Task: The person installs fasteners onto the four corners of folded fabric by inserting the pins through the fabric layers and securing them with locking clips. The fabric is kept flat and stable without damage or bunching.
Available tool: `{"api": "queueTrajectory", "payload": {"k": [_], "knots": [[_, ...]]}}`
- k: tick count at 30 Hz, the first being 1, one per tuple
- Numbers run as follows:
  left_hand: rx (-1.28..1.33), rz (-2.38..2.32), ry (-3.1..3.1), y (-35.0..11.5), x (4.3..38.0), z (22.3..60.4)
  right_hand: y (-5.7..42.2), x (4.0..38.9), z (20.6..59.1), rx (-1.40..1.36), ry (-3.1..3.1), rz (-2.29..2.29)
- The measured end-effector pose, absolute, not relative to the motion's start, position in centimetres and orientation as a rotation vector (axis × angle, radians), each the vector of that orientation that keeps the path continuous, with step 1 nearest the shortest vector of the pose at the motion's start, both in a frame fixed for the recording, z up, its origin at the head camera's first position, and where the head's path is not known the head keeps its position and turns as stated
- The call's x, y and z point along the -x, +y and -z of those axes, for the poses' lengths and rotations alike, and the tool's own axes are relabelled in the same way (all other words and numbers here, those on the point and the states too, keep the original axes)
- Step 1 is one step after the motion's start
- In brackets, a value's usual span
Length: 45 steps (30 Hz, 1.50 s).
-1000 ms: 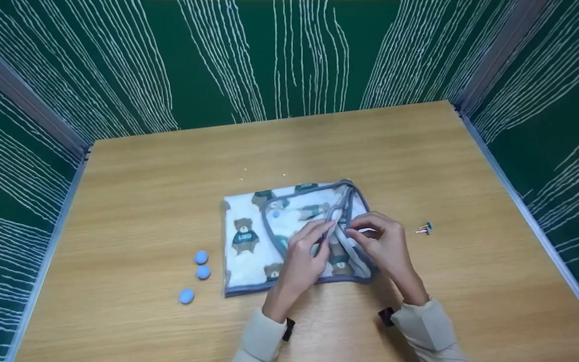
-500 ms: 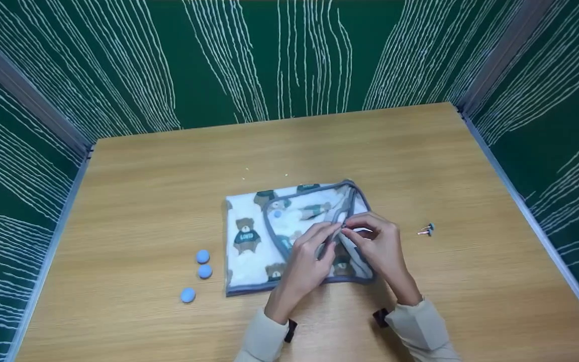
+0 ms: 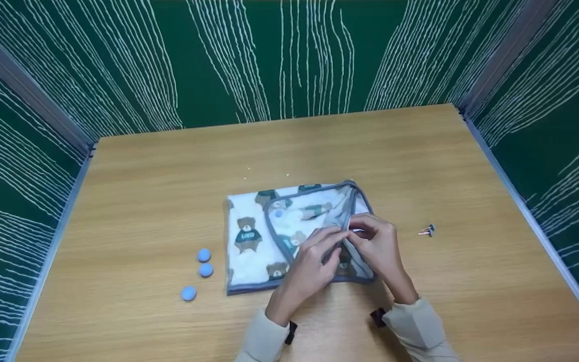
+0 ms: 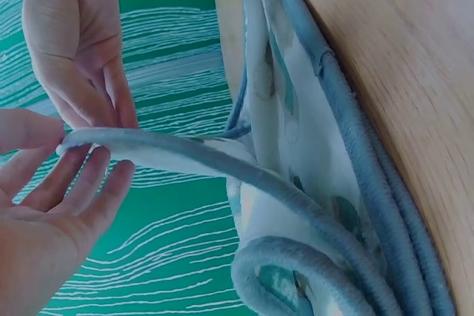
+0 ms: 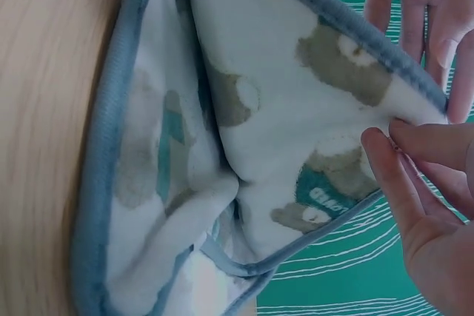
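A folded white baby blanket with teddy-bear print and grey-blue piping lies on the table. My left hand pinches a raised layer by its piped edge, which the left wrist view shows between thumb and fingers of the left hand. Fingertips of my right hand meet the left fingers there. In the right wrist view the right hand pinches the cloth just inside the piping; I cannot tell whether something small is also between its fingertips. A blue round cap lies on the blanket's upper layer.
Left of the blanket, three blue round caps lie on the wooden table. Small metal pins with blue heads lie to the right. A few white specks are behind the blanket. Green walls enclose the table's back and sides.
My left hand has shifted right with the raised edge, and my right hand slightly left, so their fingertips now meet. The gap between them has closed.
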<state>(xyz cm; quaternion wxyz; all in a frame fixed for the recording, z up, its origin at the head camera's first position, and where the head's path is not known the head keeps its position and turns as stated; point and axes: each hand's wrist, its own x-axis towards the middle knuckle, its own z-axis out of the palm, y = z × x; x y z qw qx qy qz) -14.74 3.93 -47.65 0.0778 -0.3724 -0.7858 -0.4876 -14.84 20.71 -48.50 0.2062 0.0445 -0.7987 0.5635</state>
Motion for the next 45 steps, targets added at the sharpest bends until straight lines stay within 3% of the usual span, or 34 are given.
{"api": "queueTrajectory", "payload": {"k": [7,25,45], "knots": [[1.132,1.412,-2.384,3.6,14.4,47.7,19.7,13.9,45.9,-0.131,-2.2,-1.588],[0.939,1.432,-2.375,0.9,13.8,48.0,19.7,13.5,45.6,0.004,-2.211,-1.673],[0.514,1.311,-2.564,-5.2,13.5,48.8,20.9,14.5,49.3,0.013,-2.169,-1.697]]}}
